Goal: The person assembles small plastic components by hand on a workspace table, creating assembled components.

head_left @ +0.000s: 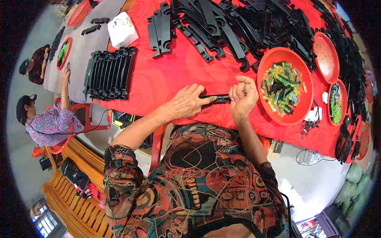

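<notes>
My left hand (185,104) lies flat on the red tablecloth (166,75) and pins a long black plastic strip (216,97) with its fingers. My right hand (243,94) is closed in a fist over the strip's right end, thumb on top. What the fist holds besides the strip is hidden. Just right of my right hand stands a round red tray (303,106) full of small green, yellow and black plastic pieces (282,88).
A heap of loose black strips (238,23) covers the far side of the table. A neat stack of strips (108,73) lies at the left, a white box (122,29) behind it. More red trays (326,51) stand at the right. Two other people (47,119) work at the left.
</notes>
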